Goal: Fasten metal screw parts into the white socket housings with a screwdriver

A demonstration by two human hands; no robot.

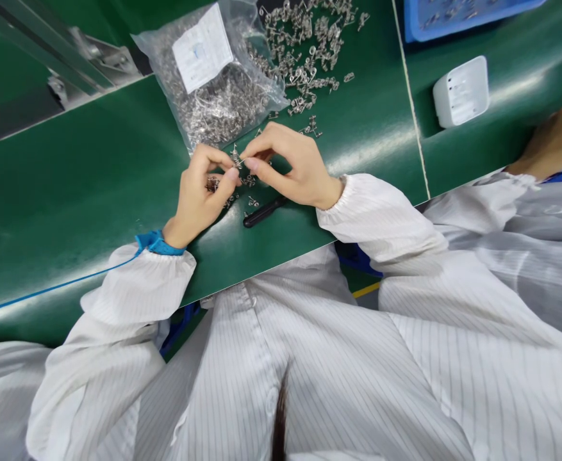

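Observation:
My left hand (198, 192) and my right hand (293, 163) meet over the green bench. Between their fingertips is a small metal coil spring (236, 157), pinched by thumb and forefinger on each side. Several more springs (253, 202) lie beneath and around the fingers, partly hidden by the left hand. A black-handled tool (264, 212) lies on the bench just below my right hand; its far end is hidden. Beyond the hands rests a clear plastic bag (232, 112) full of springs, with a white paper label (202, 48) on it.
A loose heap of springs (309, 48) spreads right of the bag. Farther right are a white container (463, 93) and a blue tray (477, 16) holding metal parts. A blue wrist-strap cord (69, 283) runs left. A co-worker's arm (557, 137) is at the right edge.

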